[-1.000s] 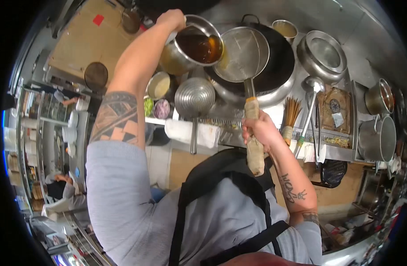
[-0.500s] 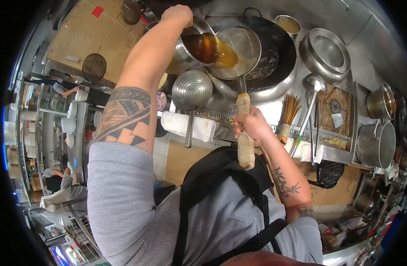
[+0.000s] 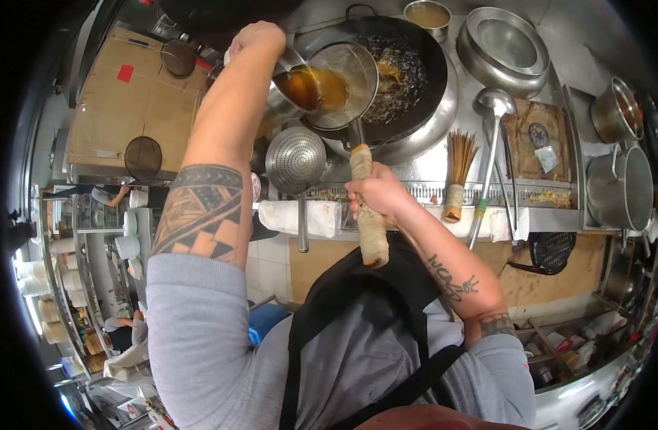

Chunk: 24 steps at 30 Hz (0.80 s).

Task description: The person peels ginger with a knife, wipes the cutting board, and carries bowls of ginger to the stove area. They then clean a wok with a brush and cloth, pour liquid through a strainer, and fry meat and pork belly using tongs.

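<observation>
At the top, my left hand [image 3: 259, 39] grips the rim or handle of a tilted metal pot [image 3: 275, 104]; its fingers are mostly hidden. Amber liquid, which looks like oil [image 3: 307, 87], runs from the pot into a fine mesh strainer [image 3: 359, 97]. My right hand [image 3: 380, 192] is closed around the strainer's cloth-wrapped handle. The strainer rests over the left side of a black wok [image 3: 433, 79], where bubbly liquid [image 3: 400, 75] shows. A perforated ladle [image 3: 296, 159] lies just below the pot.
To the right are a bamboo brush [image 3: 458, 168], a ladle [image 3: 496, 104] and stacked metal bowls [image 3: 504, 43]. A small pot of liquid [image 3: 427, 16] stands behind the wok. Pots [image 3: 619, 188] sit far right. A folded white towel [image 3: 299, 218] lies along the front edge. Another person [image 3: 121, 333] is at far left.
Liquid keeps running from the pot through the strainer, and bubbly liquid now shows across the wok's bottom. The view has shifted, with the pot, strainer and wok appearing farther left and higher.
</observation>
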{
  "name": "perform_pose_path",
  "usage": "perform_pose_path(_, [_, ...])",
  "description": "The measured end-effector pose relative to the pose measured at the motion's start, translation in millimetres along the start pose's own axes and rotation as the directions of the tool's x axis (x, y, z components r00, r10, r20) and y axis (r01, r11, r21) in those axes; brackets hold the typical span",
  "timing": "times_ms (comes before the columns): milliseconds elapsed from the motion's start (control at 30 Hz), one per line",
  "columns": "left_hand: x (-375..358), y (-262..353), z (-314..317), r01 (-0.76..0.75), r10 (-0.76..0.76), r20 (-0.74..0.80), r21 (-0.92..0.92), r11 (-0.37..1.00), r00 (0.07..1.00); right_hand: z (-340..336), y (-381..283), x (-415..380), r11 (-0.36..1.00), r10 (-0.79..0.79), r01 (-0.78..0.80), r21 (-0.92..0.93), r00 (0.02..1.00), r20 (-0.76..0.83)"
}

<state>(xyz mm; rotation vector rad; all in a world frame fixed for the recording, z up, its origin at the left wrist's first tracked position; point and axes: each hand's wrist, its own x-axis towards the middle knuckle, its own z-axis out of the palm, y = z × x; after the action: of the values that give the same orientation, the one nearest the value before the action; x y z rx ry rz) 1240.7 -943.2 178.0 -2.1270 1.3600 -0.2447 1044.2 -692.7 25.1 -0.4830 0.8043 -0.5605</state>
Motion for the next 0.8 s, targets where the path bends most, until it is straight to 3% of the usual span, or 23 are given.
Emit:
perform_pose_path(167, [-9, 32, -9, -0.044, 0.046, -0.035, 0.075, 0.996, 0.998, -9, -3, 8, 0.999, 0.01, -0.014, 0.038, 0.995, 0.094])
perform_pose_path(300, [10, 54, -1, -0.117, 0.122, -0.03, 0.133, 0.984, 0.992, -10, -7, 5, 0.999, 0.0, -0.002, 0.042, 0.999, 0.042])
perform_pose_path(433, [37, 77, 14, -0.031, 0.057, -0.135, 0.187, 0.982, 0.989, -11, -7, 2, 0.998, -0.007, 0.005, 0.057, 0.999, 0.038])
perform_pose_path(600, [-6, 104, -8, 0.021, 0.041, -0.165, 0.357, 0.934, 0.985, -14, 0, 4, 0.993, -0.005, -0.007, 0.114, 0.994, 0.106])
perform_pose_path(800, [-39, 105, -20, -0.065, 0.133, -0.173, 0.353, 0.933, 0.976, -19, 1, -4, 0.988, -0.048, 0.024, 0.154, 0.986, 0.157])
